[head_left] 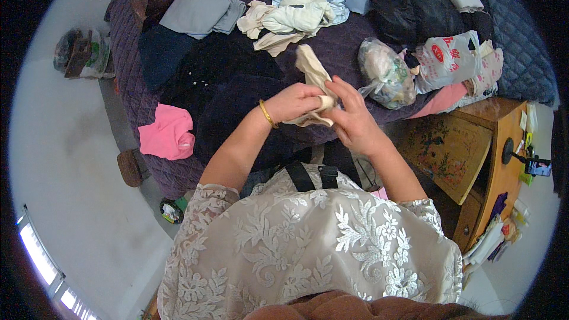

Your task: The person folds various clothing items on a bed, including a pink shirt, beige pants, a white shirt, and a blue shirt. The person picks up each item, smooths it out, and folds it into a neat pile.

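Both hands are on a cream-coloured cloth garment (313,67), held above the near edge of a bed. My left hand (295,103), with a gold bangle at the wrist, grips it from the left with curled fingers. From the right, my right hand (355,113) has its thumb and fingers on the bunched cloth. One end of the garment sticks out beyond the hands, and a flap hangs below them. Beyond it lies a heap of cream and pale blue clothes (306,13). Dark clothing (235,111) is spread to the left of the hands.
A quilted purple bedspread (355,26) covers the bed. On it lie a folded grey garment (200,9), a pink cloth (168,132), a clear plastic bag (386,74), a printed plastic bag (449,64) and a black padded jacket (409,4). A wooden cabinet (502,118) stands at right.
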A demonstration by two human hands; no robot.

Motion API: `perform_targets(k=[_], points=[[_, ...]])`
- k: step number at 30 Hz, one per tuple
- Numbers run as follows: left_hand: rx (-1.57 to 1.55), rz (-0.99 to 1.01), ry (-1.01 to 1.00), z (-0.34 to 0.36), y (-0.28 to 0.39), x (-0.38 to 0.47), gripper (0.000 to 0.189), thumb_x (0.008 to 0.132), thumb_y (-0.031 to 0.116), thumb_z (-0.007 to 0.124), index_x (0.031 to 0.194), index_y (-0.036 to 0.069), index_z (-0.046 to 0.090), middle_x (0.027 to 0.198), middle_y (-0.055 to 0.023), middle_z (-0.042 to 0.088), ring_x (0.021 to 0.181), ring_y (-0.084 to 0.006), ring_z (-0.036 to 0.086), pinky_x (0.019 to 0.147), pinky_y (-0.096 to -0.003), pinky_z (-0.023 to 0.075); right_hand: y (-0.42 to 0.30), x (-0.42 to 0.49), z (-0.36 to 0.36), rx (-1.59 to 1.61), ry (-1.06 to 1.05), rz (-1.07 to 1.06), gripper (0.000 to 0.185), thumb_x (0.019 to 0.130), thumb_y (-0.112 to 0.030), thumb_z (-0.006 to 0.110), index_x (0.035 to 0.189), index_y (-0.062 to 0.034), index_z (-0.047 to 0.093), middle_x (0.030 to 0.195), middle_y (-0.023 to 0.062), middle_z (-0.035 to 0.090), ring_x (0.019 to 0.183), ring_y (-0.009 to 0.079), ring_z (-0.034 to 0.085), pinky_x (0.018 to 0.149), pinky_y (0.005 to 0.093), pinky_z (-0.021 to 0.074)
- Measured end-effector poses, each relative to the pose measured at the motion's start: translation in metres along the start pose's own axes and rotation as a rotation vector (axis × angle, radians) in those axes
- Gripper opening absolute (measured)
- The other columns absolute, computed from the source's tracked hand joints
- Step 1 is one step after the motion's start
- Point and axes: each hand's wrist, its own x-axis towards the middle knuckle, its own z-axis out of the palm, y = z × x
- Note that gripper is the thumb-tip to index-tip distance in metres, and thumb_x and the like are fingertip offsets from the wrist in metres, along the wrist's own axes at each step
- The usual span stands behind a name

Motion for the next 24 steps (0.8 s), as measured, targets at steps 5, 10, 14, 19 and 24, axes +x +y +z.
perform_targets(k=[5,10,14,19,24], points=[[-0.226,-0.039,0.095,0.013,0.012,-0.004,0.027,0.091,0.021,0.047,0.094,-0.001,0.062,0.085,0.0006,0.061,0.076,-0.0064,0.053,0.067,-0.0235,0.044,0.011,0.004,0.0,0.397,0.008,0.186,0.023,0.072,0.001,0.058,0.094,-0.0045,0.057,0.102,0.0156,0.053,0.095,0.0341,0.053,0.084,0.0386,0.0443],[0.115,0.07,0.086,0.022,0.003,-0.02,0.029,0.083,0.02,0.06,0.103,0.0,0.057,0.089,-0.0083,0.061,0.082,-0.0192,0.059,0.076,-0.0322,0.0475,0.028,-0.001,0.002,0.452,0.118,0.253,0.013,0.08,-0.004,0.055,0.093,-0.0018,0.056,0.088,0.0095,0.054,0.083,0.0238,0.055,0.075,0.0318,0.0444],[0.577,-0.024,0.219,0.006,0.0,-0.011,0.021,0.078,0.018,0.059,0.09,0.002,0.052,0.085,-0.0233,0.059,0.083,-0.0417,0.058,0.07,-0.0446,0.047,0.051,0.007,-0.006,0.47,0.144,0.359,0.011,0.087,-0.004,0.053,0.097,-0.0025,0.056,0.09,0.0036,0.055,0.083,0.0128,0.054,0.075,0.0255,0.0436],[0.586,0.124,0.468,-0.028,0.038,0.007,0.022,0.077,0.023,0.065,0.09,0.005,0.063,0.085,-0.0179,0.062,0.081,-0.0349,0.06,0.071,-0.0407,0.048,0.074,0.03,-0.038,0.515,0.248,0.461,0.039,0.087,0.001,0.054,0.125,-0.0059,0.05,0.098,0.0013,0.053,0.088,0.0093,0.052,0.078,0.0224,0.0431],[0.597,0.409,0.644,-0.034,0.082,0.02,0.016,0.08,0.007,0.06,0.095,0.006,0.063,0.088,-0.0108,0.061,0.081,-0.0287,0.06,0.072,-0.035,0.0487,0.075,0.045,-0.079,0.129,0.377,0.215,0.036,0.084,0.005,0.053,0.119,-0.0015,0.056,0.1,0.007,0.06,0.093,0.0147,0.057,0.083,0.025,0.0443]])
